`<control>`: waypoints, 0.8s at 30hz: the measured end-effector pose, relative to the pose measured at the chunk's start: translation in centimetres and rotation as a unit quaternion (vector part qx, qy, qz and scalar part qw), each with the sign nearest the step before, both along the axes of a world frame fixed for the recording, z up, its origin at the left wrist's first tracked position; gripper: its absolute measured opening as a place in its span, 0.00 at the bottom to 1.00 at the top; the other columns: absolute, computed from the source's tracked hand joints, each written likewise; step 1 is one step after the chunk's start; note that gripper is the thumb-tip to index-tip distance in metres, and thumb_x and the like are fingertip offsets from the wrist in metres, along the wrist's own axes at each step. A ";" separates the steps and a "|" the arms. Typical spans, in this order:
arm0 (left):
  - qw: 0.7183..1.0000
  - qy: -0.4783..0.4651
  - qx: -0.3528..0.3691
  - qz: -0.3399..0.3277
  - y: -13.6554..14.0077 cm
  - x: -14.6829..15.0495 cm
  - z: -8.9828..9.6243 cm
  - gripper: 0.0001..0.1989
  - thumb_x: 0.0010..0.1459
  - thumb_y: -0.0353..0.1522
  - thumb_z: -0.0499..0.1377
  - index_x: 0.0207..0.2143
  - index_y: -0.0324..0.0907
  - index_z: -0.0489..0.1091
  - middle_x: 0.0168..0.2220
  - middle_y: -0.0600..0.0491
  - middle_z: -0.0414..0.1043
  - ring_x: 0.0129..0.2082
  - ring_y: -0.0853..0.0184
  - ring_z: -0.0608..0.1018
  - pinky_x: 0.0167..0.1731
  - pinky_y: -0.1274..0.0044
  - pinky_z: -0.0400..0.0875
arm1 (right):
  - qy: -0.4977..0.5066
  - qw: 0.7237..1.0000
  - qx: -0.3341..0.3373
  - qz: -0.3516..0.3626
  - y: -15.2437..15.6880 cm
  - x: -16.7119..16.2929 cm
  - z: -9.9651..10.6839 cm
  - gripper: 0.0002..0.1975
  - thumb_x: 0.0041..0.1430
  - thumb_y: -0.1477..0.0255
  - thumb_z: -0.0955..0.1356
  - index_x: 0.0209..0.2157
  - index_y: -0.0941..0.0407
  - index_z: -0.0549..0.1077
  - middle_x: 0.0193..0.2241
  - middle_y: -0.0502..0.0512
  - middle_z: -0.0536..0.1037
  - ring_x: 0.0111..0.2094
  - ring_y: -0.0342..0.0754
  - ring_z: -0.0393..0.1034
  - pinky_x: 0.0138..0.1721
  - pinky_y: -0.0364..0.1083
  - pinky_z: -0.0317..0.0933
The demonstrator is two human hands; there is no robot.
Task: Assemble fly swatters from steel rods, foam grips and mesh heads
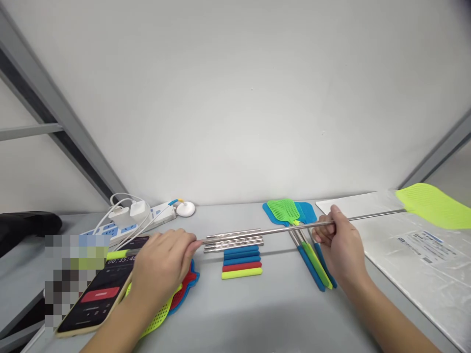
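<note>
Both my hands hold a long fly swatter by its thin metal rod (272,231), level above the table. Its yellow-green head (434,206) sticks out at the far right, its yellow-green handle end at the left. My left hand (162,262) is closed round the rod near the handle. My right hand (342,242) grips it closer to the head. Below lie several loose metal rods (235,242) and a row of blue, red and yellow handles (242,267). Several assembled swatters (312,264) lie beside my right hand. Loose swatter heads (158,316) lie partly hidden under my left forearm.
A phone (99,296) showing a timer lies at the left, next to a pixelated patch. Behind it are a power strip (162,214) with cables and a round white device (186,209). A white plastic-wrapped package (397,264) covers the right side. A wall stands behind the table.
</note>
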State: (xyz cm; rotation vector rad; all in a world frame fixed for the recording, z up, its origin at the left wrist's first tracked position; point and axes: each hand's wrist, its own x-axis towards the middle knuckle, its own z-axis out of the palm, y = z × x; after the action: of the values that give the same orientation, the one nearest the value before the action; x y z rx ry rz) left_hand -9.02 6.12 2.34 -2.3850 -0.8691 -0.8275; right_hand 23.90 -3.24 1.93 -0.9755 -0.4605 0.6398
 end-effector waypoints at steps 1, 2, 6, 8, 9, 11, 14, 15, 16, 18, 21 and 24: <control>1.000 0.000 0.000 -0.008 -0.4 0.5 -0.2 0.15 0.69 0.32 0.48 0.29 0.41 0.67 0.23 0.54 0.65 0.24 0.64 0.66 0.29 0.72 0.55 | -0.019 0.999 -0.013 0.023 -0.1 -0.7 -0.4 0.24 0.60 0.58 0.68 0.18 0.54 0.57 0.16 0.42 0.51 0.19 0.40 0.47 0.22 0.43 0.51; 1.000 0.002 -0.004 -0.020 -0.9 1.1 -0.5 0.15 0.69 0.32 0.48 0.31 0.40 0.68 0.24 0.53 0.65 0.25 0.64 0.67 0.29 0.72 0.55 | -0.049 0.997 -0.031 0.050 -0.3 -1.5 -0.9 0.24 0.60 0.57 0.68 0.18 0.54 0.58 0.16 0.43 0.53 0.19 0.40 0.50 0.23 0.44 0.52; 0.994 0.039 -0.049 -0.085 -2.3 2.7 -1.3 0.11 0.69 0.32 0.48 0.39 0.39 0.69 0.29 0.52 0.69 0.28 0.63 0.67 0.30 0.73 0.54 | -0.165 0.957 -0.106 0.213 -1.4 -4.2 -2.6 0.26 0.61 0.55 0.66 0.16 0.54 0.56 0.15 0.45 0.57 0.20 0.42 0.54 0.25 0.45 0.51; 0.992 0.054 -0.065 -0.097 -2.4 2.8 -1.4 0.11 0.70 0.32 0.47 0.38 0.40 0.68 0.29 0.53 0.68 0.28 0.64 0.67 0.30 0.73 0.53 | -0.189 0.941 -0.137 0.244 -1.7 -4.6 -2.8 0.27 0.63 0.54 0.64 0.16 0.54 0.55 0.15 0.45 0.56 0.20 0.42 0.52 0.25 0.46 0.49; 0.992 0.056 -0.065 -0.097 -2.3 2.7 -1.3 0.12 0.70 0.32 0.47 0.37 0.41 0.68 0.28 0.53 0.67 0.27 0.64 0.66 0.29 0.73 0.53 | -0.203 0.939 -0.148 0.235 -1.8 -4.5 -2.8 0.27 0.63 0.54 0.63 0.16 0.54 0.56 0.15 0.46 0.56 0.21 0.42 0.51 0.25 0.46 0.48; 0.993 0.060 -0.056 -0.091 -2.0 2.3 -1.0 0.13 0.70 0.32 0.47 0.33 0.41 0.67 0.25 0.54 0.65 0.26 0.64 0.65 0.28 0.73 0.51 | -0.241 0.936 -0.156 0.202 -1.8 -4.0 -2.7 0.27 0.63 0.54 0.64 0.15 0.54 0.57 0.15 0.46 0.57 0.22 0.43 0.51 0.26 0.46 0.48; 0.992 0.074 -0.062 -0.080 -1.5 1.8 -0.7 0.14 0.70 0.32 0.47 0.31 0.42 0.66 0.25 0.55 0.65 0.25 0.65 0.64 0.28 0.73 0.51 | -0.258 0.938 -0.141 0.182 -1.4 -2.9 -2.5 0.28 0.62 0.56 0.65 0.14 0.54 0.57 0.15 0.46 0.55 0.22 0.43 0.50 0.27 0.46 0.49; 0.991 0.077 -0.071 -0.078 -1.4 1.6 -0.7 0.14 0.70 0.32 0.47 0.32 0.42 0.66 0.25 0.55 0.65 0.24 0.65 0.64 0.28 0.73 0.52 | -0.243 0.944 -0.136 0.175 -1.2 -2.5 -2.4 0.27 0.61 0.57 0.66 0.14 0.54 0.57 0.15 0.46 0.55 0.22 0.43 0.50 0.27 0.46 0.49; 0.991 0.080 -0.081 -0.074 -1.2 1.4 -0.7 0.14 0.70 0.33 0.47 0.32 0.42 0.66 0.25 0.55 0.65 0.24 0.65 0.64 0.28 0.73 0.52 | -0.219 0.954 -0.129 0.161 -1.0 -2.0 -2.2 0.26 0.60 0.58 0.67 0.14 0.54 0.58 0.15 0.46 0.56 0.22 0.42 0.50 0.26 0.46 0.49; 0.991 0.075 -0.091 -0.057 -0.7 0.9 -0.7 0.14 0.70 0.34 0.47 0.31 0.42 0.66 0.25 0.55 0.66 0.25 0.65 0.66 0.28 0.73 0.53 | -0.162 0.974 -0.110 0.113 -0.7 -0.8 -1.7 0.24 0.59 0.61 0.68 0.15 0.54 0.58 0.15 0.44 0.54 0.21 0.42 0.49 0.24 0.45 0.48; 0.993 0.056 -0.103 -0.011 0.2 -0.2 -0.5 0.16 0.69 0.38 0.47 0.30 0.42 0.65 0.25 0.55 0.66 0.25 0.65 0.67 0.28 0.74 0.54 | -0.100 0.993 -0.058 0.026 -0.2 1.4 -0.7 0.24 0.59 0.66 0.68 0.16 0.53 0.51 0.15 0.42 0.47 0.19 0.41 0.43 0.21 0.44 0.48; 0.993 0.032 -0.113 0.012 0.8 -1.1 -0.3 0.17 0.70 0.38 0.46 0.29 0.42 0.64 0.23 0.56 0.65 0.23 0.66 0.67 0.26 0.75 0.54 | -0.047 0.999 -0.027 -0.002 0.1 2.8 0.0 0.24 0.57 0.70 0.68 0.17 0.53 0.49 0.16 0.42 0.47 0.20 0.40 0.42 0.20 0.43 0.48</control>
State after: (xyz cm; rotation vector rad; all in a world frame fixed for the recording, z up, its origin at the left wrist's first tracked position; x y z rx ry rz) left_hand -10.10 6.89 2.05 -2.5744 -1.0106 -0.6684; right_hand 26.66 -3.15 1.94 -1.0615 -0.5252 0.6069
